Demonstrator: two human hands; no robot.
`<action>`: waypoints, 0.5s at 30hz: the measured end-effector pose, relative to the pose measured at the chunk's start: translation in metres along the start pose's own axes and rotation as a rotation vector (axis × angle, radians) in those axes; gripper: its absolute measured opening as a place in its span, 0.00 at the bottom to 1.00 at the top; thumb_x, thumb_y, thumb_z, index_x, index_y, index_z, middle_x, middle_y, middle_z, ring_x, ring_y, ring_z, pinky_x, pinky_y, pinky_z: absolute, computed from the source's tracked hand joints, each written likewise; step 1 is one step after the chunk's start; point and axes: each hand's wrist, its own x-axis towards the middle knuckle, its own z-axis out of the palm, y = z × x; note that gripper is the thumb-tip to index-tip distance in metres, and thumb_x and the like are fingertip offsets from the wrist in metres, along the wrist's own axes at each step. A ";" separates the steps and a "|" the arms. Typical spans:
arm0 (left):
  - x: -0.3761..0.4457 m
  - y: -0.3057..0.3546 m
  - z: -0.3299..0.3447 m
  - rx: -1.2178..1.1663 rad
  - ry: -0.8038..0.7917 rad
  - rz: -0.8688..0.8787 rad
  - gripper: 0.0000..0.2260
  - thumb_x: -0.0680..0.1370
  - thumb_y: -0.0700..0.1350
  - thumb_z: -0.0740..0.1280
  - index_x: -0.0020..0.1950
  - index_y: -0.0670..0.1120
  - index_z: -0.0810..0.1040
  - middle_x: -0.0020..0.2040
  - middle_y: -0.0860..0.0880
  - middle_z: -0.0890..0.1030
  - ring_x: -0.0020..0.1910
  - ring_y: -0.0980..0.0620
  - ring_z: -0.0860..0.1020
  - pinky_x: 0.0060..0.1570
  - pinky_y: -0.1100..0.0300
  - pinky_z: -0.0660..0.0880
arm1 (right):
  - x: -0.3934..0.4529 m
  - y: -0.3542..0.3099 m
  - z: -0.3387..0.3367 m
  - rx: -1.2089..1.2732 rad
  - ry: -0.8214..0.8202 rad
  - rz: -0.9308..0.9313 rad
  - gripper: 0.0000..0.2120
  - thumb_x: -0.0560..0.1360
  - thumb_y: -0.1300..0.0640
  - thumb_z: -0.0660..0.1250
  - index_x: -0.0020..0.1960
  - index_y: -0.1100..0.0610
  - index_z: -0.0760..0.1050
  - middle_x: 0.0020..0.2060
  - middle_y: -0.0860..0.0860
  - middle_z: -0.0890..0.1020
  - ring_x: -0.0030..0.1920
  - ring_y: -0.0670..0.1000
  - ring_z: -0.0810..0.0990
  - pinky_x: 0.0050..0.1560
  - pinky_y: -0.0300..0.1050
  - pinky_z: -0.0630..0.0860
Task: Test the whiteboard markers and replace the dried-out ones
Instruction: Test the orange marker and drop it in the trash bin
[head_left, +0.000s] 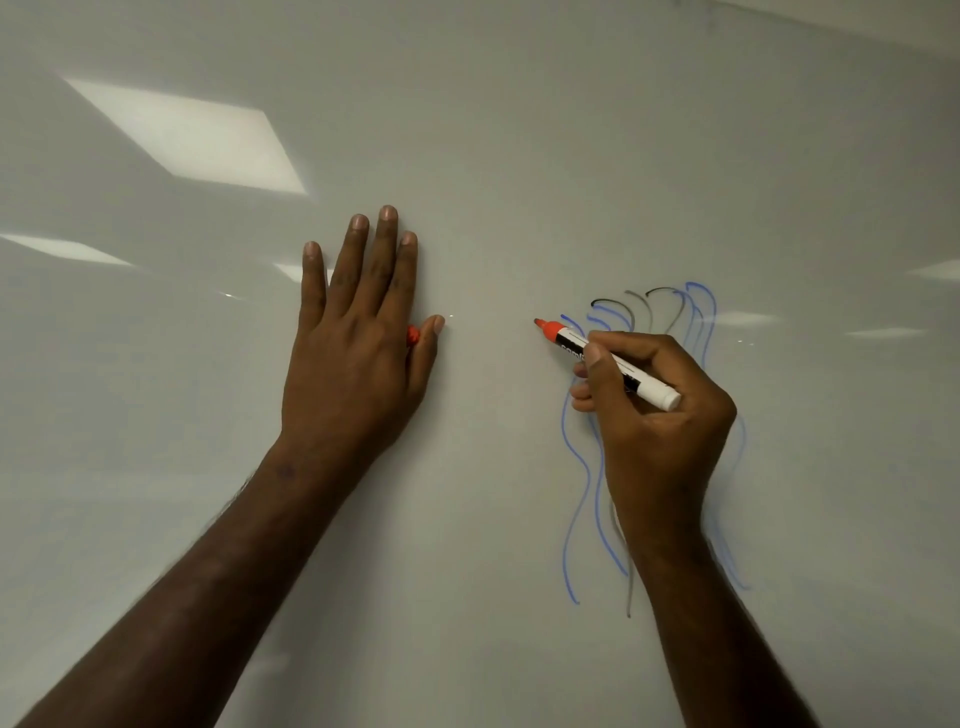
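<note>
From the head camera I see the whiteboard (519, 156) filling the whole view, with ceiling light reflections at about ten o'clock.

My left hand (358, 332) lies flat on the board just left of centre, fingers straight and pointing toward twelve o'clock. A small red cap (412, 336) peeks out between its thumb and forefinger, at three o'clock from the knuckles; whether the thumb pinches the cap or only rests beside it I cannot tell.

At three to four o'clock from centre, my right hand (654, 395) grasps the red marker (608, 364), fingers and thumb curled round its white barrel. The marker is uncapped, its red tip aimed toward ten o'clock, very near the board; I cannot tell whether it touches.

Behind and around the right hand run wavy blue lines (569, 519) and fainter black lines (636, 306), the black arcs at twelve o'clock from the hand.
</note>
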 end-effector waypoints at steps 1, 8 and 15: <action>0.000 0.000 0.000 0.000 0.001 0.000 0.28 0.85 0.54 0.50 0.82 0.42 0.51 0.82 0.43 0.50 0.82 0.44 0.48 0.78 0.40 0.48 | 0.000 0.000 0.001 -0.013 -0.012 -0.005 0.04 0.77 0.59 0.70 0.49 0.59 0.83 0.37 0.51 0.85 0.36 0.54 0.85 0.35 0.59 0.80; -0.001 0.000 0.000 -0.005 -0.003 -0.006 0.28 0.85 0.54 0.50 0.82 0.42 0.51 0.82 0.43 0.50 0.82 0.45 0.47 0.78 0.40 0.47 | -0.006 0.005 -0.012 -0.235 0.001 -0.179 0.02 0.74 0.64 0.72 0.43 0.61 0.82 0.35 0.51 0.83 0.34 0.51 0.81 0.34 0.51 0.76; -0.001 0.000 -0.001 -0.009 0.001 -0.008 0.28 0.85 0.54 0.51 0.82 0.42 0.51 0.82 0.43 0.50 0.82 0.45 0.47 0.78 0.40 0.47 | -0.078 0.007 -0.051 -0.322 -0.101 -0.213 0.06 0.74 0.61 0.72 0.39 0.60 0.82 0.31 0.50 0.80 0.30 0.51 0.78 0.32 0.46 0.74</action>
